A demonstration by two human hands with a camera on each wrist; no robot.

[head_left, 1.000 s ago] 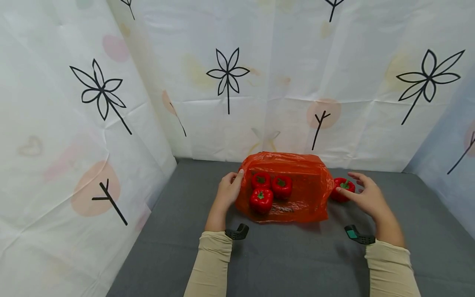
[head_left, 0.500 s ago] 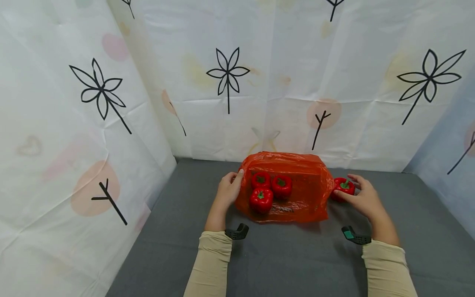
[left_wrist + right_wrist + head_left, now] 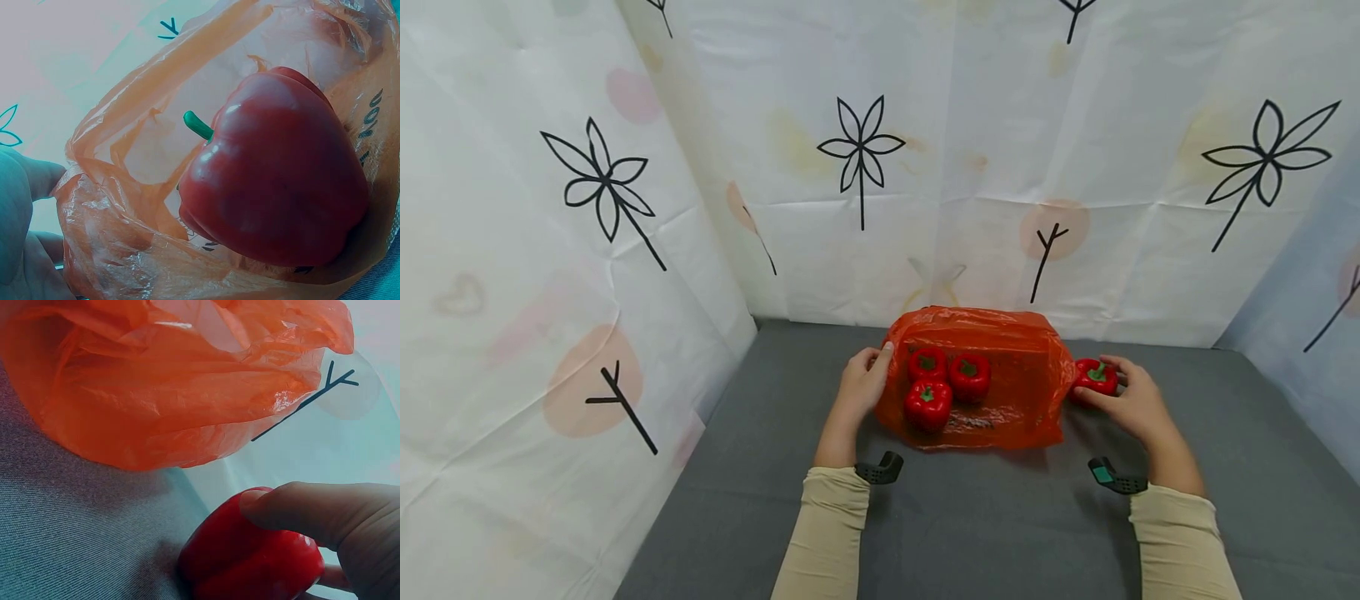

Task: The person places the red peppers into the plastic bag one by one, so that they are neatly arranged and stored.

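Note:
An orange plastic bag lies with its mouth spread toward me in the head view. Inside, on its left side, are three red bell peppers with green stems. My left hand pinches the bag's left rim between thumb and fingers. Just right of the bag, a further red bell pepper rests on the table, and my right hand grips it, thumb on the near side and fingers on the far side. In the right wrist view the thumb presses on this pepper; most of the fingers are hidden.
A grey cloth covers the table. White fabric printed with flowers and twigs hangs behind it and along the left and right sides. Black wrist-worn devices sit at both wrists.
My right hand has moved slightly left and its fingers have closed around the outside bell pepper. The left hand, the bag and the peppers inside have stayed still.

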